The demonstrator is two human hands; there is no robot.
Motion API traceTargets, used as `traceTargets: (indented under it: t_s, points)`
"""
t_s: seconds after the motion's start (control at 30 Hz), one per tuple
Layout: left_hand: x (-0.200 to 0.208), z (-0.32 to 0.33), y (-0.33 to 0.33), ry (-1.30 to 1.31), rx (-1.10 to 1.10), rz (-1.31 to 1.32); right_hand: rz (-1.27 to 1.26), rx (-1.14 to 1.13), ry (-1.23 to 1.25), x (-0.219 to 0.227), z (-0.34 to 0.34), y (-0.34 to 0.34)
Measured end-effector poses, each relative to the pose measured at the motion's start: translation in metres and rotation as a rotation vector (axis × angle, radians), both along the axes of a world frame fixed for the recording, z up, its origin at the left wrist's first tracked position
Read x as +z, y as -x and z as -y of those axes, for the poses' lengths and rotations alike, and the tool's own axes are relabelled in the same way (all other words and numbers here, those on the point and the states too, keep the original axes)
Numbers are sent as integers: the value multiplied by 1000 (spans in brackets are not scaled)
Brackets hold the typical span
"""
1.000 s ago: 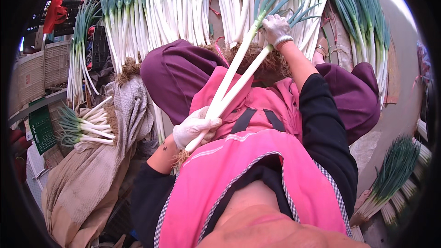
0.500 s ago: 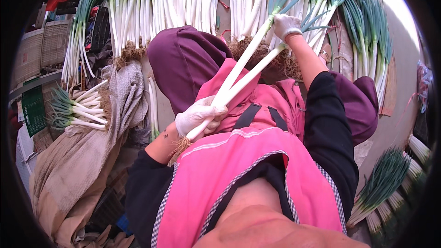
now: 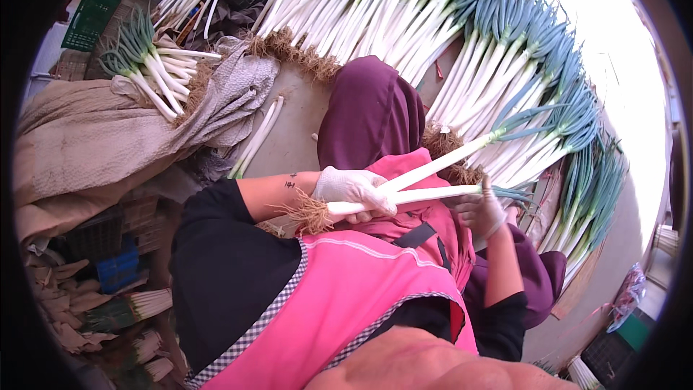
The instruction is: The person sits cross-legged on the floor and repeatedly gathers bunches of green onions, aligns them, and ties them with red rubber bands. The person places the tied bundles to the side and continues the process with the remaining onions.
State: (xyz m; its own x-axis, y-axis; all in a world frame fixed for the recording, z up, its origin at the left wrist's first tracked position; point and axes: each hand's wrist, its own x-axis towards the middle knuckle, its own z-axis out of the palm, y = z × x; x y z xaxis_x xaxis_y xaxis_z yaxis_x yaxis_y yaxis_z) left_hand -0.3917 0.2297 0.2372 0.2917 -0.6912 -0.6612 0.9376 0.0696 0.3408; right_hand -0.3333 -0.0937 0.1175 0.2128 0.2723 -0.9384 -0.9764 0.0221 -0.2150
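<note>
Head view. Item: a pair of long green onions (image 3: 433,166), white-shafted, set in front of the apron, between and across the two gloved hands. Left hand (image 3: 354,189): wrapped round both shafts, low down, the shaggy roots (image 3: 309,215) jutting out on its wrist side. Right hand (image 3: 484,213): at the leafy end of the nearer shaft, thumb upright across it, fingers loosely spread below; whether it bore any weight could not be told. Handling, as judged: the low grip was best kept firm but not crushing, root ends level, leaves supported lightly lest they crease.

Surface: grey floor (image 3: 296,130), beyond the left hand, bearing a few loose stalks (image 3: 258,137). Ahead of both hands, a long row of green onions (image 3: 382,18), roots towards the wearer.

Room: far left of the left hand, a woven sack (image 3: 108,126) under a small bunch (image 3: 155,76); past these, a green crate (image 3: 94,14). Behind the left forearm, a blue container (image 3: 118,269).
</note>
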Motion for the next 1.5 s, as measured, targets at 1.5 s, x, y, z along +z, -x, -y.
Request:
traceTargets:
  t_s: [1.5]
  points:
    - [-294,-362,-357,-2368,-196,555,599,-133,499,-42,-1,-66]
